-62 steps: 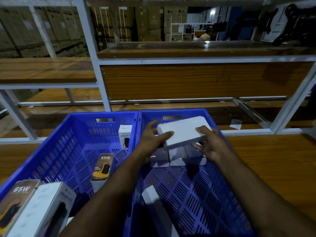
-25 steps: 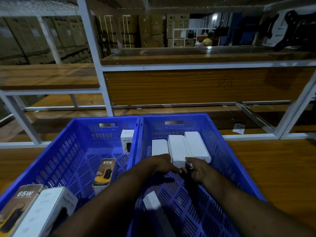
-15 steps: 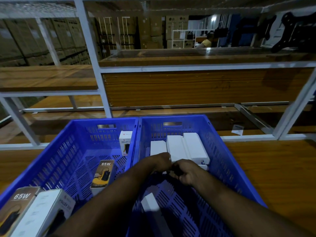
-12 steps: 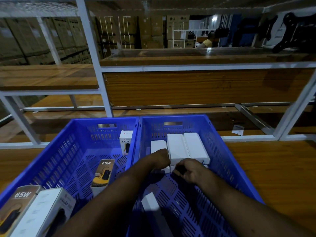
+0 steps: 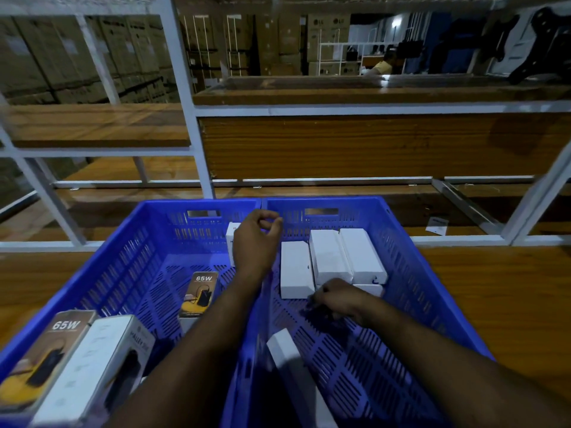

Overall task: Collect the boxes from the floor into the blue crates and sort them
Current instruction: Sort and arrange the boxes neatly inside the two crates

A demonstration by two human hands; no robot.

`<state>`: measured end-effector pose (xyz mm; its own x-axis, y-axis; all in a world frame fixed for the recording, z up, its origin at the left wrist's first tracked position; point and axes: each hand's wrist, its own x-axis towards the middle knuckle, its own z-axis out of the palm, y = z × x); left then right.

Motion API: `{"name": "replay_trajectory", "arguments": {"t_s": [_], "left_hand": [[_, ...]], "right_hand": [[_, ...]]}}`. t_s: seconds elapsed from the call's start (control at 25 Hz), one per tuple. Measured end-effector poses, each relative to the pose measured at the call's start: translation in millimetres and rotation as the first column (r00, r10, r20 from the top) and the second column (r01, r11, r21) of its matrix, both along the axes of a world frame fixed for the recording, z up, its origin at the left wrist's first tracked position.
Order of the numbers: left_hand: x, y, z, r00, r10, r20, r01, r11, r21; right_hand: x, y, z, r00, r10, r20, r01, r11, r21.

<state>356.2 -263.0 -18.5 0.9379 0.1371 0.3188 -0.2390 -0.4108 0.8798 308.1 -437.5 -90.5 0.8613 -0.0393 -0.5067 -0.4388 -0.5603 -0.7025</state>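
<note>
Honestly, my worry is the white boxes (image 5: 330,257) stacked along the far wall of the right crate (image 5: 432,291). My right hand (image 5: 338,299) sits at their near ends, fingers curled under; whether it grips one I cannot tell. A careless pull could tip the upper pair. My left hand (image 5: 255,242) hovers loosely curled, holding nothing, over the rim between the crates, close to an upright box (image 5: 231,242) at the left crate's (image 5: 123,273) far corner, which it could knock over.

Warehouse/stockroom: stacked brown cartons (image 5: 61,57) at back, white metal racking (image 5: 182,97) w/ wooden shelves (image 5: 92,125), two blue crates (image 5: 148,242) of boxed retail goods.
</note>
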Motion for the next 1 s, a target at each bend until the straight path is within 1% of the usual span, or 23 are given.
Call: {"name": "replay_trajectory", "arguments": {"t_s": [0.12,0.16,0.24,0.32,0.4,0.44,0.56,0.6,0.68,0.72,0.76,0.8,0.84,0.88,0.92,0.96,1.0], "left_hand": [[0,21,-4,0.994,0.001,-0.108,0.013,0.992,0.125],[0,24,-5,0.994,0.0,-0.109,0.016,0.99,0.142],[-1,27,-7,0.996,0.004,-0.085,0.007,0.991,0.131],[-4,26,-8,0.998,0.002,-0.062,0.007,0.99,0.141],[-7,23,-9,0.999,-0.008,-0.033,0.014,0.982,0.188],[-7,22,-9,1.0,-0.014,-0.021,0.018,0.978,0.206],[-7,19,-9,0.998,-0.058,0.004,0.055,0.97,0.237],[-7,19,-10,0.997,-0.077,0.012,0.072,0.964,0.255],[-8,17,-11,0.994,-0.105,0.031,0.092,0.955,0.281],[-9,15,-11,0.992,-0.117,0.045,0.1,0.955,0.28],[-10,14,-11,0.99,-0.129,0.054,0.109,0.956,0.272],[-11,13,-12,0.988,-0.144,0.053,0.126,0.96,0.252],[-11,10,-12,0.987,-0.158,0.037,0.146,0.965,0.219],[-12,8,-11,0.985,-0.172,0.014,0.168,0.971,0.17],[-12,5,-10,0.982,-0.187,-0.012,0.187,0.976,0.108],[-12,2,-10,0.979,-0.202,-0.035,0.203,0.978,0.04],[-12,0,-10,0.975,-0.216,-0.059,0.215,0.976,-0.011]], "right_hand": [[-16,30,20,0.968,0.25,0.014,-0.249,0.967,-0.045],[-22,40,26,0.942,0.336,0.0,-0.335,0.939,-0.071],[-33,58,31,0.886,0.461,-0.05,-0.462,0.868,-0.179],[-40,68,26,0.848,0.523,-0.089,-0.52,0.789,-0.328],[-39,69,17,0.839,0.528,-0.133,-0.53,0.736,-0.421],[-36,66,13,0.852,0.5,-0.157,-0.515,0.744,-0.426],[-30,57,8,0.91,0.363,-0.199,-0.412,0.841,-0.35],[-30,54,7,0.919,0.344,-0.193,-0.392,0.852,-0.346],[-27,50,9,0.917,0.35,-0.191,-0.398,0.837,-0.377],[-25,45,13,0.924,0.339,-0.176,-0.382,0.842,-0.382],[-23,40,19,0.942,0.307,-0.134,-0.335,0.867,-0.37],[-21,34,28,0.969,0.238,-0.062,-0.245,0.913,-0.326],[-17,27,37,0.992,0.126,0.024,-0.117,0.964,-0.24],[-15,19,49,0.994,-0.013,0.108,0.026,0.993,-0.119],[-12,12,58,0.97,-0.163,0.179,0.161,0.987,0.026],[-9,5,64,0.923,-0.309,0.23,0.273,0.946,0.174],[-7,0,68,0.863,-0.435,0.257,0.356,0.884,0.303]]}}
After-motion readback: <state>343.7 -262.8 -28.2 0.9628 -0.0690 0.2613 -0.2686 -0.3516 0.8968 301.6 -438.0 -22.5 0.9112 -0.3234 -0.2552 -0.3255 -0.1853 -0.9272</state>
